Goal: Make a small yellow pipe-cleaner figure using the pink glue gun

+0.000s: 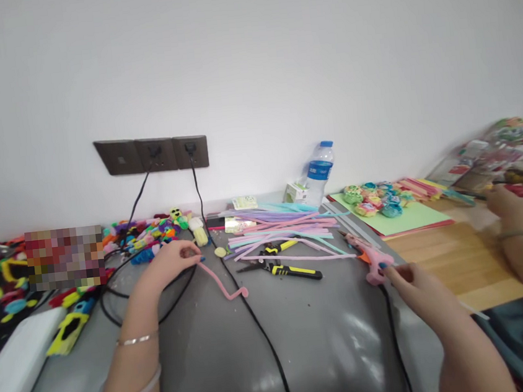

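Note:
My left hand (172, 261) is closed in a pinch on one end of a pink pipe cleaner (219, 283). Its far end is curled into a small coil just above the grey table. At the right, my right hand (411, 283) has its thumb and fingers closed on a pink hot glue gun (376, 266), whose nozzle points away from me; part of the grip is hidden. Between the hands lie pliers with black and yellow handles (297, 272). Behind them is a loose pile of pastel pipe cleaners (278, 224).
Black cords (261, 327) cross the table from the wall sockets (152, 154). A water bottle (319, 171) stands at the back. Colourful pipe-cleaner figures (149, 239) and a white case (22, 371) lie left. On the right, another person's hands (511, 213) work beside green paper (413, 220).

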Tool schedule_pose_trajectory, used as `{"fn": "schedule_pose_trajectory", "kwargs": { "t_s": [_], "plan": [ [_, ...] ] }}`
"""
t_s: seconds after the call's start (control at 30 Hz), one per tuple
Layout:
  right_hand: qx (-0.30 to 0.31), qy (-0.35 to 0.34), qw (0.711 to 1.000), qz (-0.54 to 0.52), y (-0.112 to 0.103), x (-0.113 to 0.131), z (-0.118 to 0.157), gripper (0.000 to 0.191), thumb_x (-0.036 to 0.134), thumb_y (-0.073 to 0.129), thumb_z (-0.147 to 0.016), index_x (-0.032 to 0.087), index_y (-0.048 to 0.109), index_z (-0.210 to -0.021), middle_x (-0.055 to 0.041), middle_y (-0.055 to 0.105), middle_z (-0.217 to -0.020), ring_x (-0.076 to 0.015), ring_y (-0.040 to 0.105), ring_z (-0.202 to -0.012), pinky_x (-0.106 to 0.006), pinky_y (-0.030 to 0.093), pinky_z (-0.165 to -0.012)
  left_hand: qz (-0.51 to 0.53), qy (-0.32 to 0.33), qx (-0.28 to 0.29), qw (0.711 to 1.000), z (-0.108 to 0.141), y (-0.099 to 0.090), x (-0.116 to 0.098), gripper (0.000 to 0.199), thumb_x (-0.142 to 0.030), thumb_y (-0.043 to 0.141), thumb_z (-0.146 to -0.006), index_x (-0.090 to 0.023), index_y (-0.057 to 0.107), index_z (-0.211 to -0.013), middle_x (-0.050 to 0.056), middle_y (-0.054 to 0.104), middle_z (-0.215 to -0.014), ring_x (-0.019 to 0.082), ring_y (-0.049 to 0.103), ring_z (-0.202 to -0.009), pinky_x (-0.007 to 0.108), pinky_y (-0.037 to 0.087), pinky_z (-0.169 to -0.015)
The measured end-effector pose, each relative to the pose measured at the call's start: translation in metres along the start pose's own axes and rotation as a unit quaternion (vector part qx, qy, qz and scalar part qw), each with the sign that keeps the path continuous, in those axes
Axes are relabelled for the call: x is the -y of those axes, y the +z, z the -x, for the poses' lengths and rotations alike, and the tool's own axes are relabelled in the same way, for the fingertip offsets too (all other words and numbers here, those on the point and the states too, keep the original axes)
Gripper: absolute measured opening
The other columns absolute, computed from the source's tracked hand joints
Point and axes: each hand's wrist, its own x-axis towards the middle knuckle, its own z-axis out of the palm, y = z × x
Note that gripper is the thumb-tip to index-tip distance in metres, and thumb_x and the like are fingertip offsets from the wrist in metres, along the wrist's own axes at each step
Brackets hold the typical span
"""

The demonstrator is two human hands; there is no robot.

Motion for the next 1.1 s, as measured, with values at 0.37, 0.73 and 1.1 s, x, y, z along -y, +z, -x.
{"fn": "schedule_pose_trajectory", "kwargs": {
  "t_s": [0.37, 0.73, 1.1],
  "plan": [
    [0.2, -0.235, 0.923, -0.229, 0.036, 0.129, 0.043, 0.025, 0.042, 0.049, -0.091, 0.021, 0.052, -0.079, 0.0023, 0.045, -0.065, -0.0134, 0.042, -0.058, -0.025, 0.033, -0.053, -0.109, 0.043, 0.091, 0.989, 0.004, 0.01, -0.013, 0.014, -0.016, 0.063, -0.069, -0.022, 0.076, -0.072, 0.005, 0.067, -0.084, 0.023, 0.062, -0.083, 0.032, 0.04, -0.077],
    [0.479, -0.33, 0.795, -0.172, 0.087, 0.229, 0.029, 0.019, 0.032, 0.061, -0.085, 0.016, 0.07, -0.087, 0.0005, 0.063, -0.066, -0.0119, 0.054, -0.056, -0.023, 0.037, -0.055, -0.046, 0.154, 0.004, 0.987, 0.002, -0.002, -0.022, 0.016, -0.024, 0.064, -0.082, -0.024, 0.08, -0.08, 0.004, 0.059, -0.08, 0.02, 0.055, -0.081, 0.03, 0.039, -0.072],
    [0.532, -0.338, 0.769, -0.105, 0.117, 0.252, 0.015, 0.012, 0.026, 0.068, -0.075, 0.015, 0.068, -0.07, 0.003, 0.056, -0.057, -0.0101, 0.047, -0.053, -0.022, 0.031, -0.048, -0.059, 0.152, -0.097, 0.982, -0.003, 0.003, -0.022, 0.016, -0.022, 0.062, -0.085, -0.022, 0.078, -0.085, 0.004, 0.066, -0.082, 0.021, 0.057, -0.084, 0.033, 0.039, -0.08]
  ]
}}
